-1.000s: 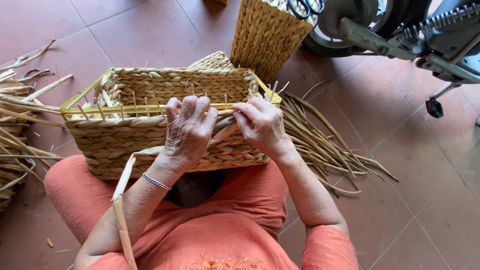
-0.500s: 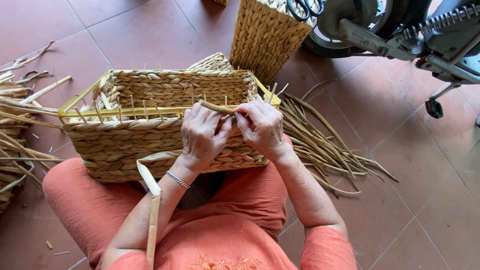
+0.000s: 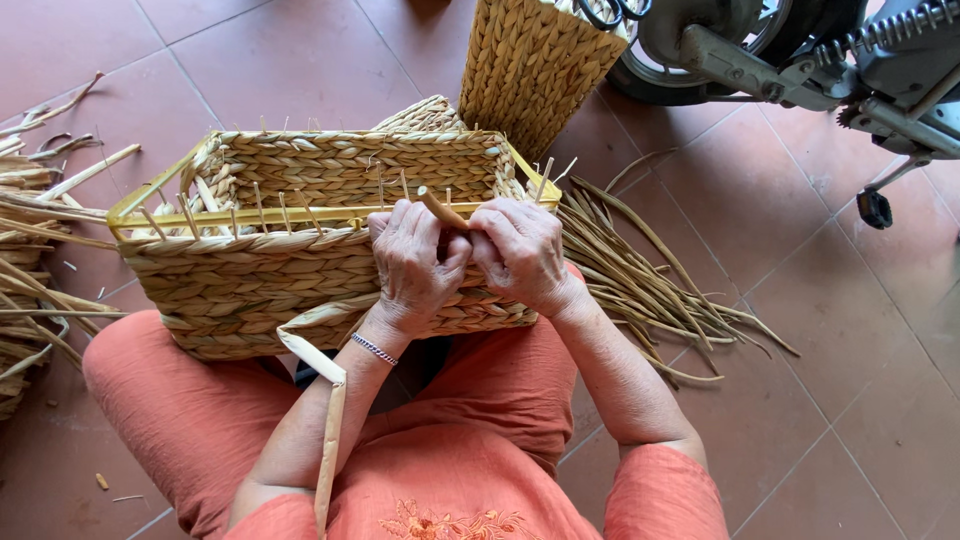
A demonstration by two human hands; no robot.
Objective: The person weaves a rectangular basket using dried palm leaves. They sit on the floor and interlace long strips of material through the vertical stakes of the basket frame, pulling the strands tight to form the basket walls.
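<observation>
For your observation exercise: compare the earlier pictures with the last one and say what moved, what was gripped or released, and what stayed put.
The left hand slid right along the basket rim to meet the right hand. Both now pinch a straw strand whose end sticks up between them. The loose strand by the left forearm swung from the elbow towards the wrist. The basket, the straw pile and the tall basket stayed put.

place: home craft spot, tiled yard or porch | floor: red tiles (image 3: 300, 60) | 9 o'clock: loose reeds (image 3: 40, 250) | centre: half-woven basket (image 3: 300, 270) | 12 o'clock: finished basket (image 3: 530, 60) | 1–2 o'clock: parked motorbike (image 3: 800, 50)
</observation>
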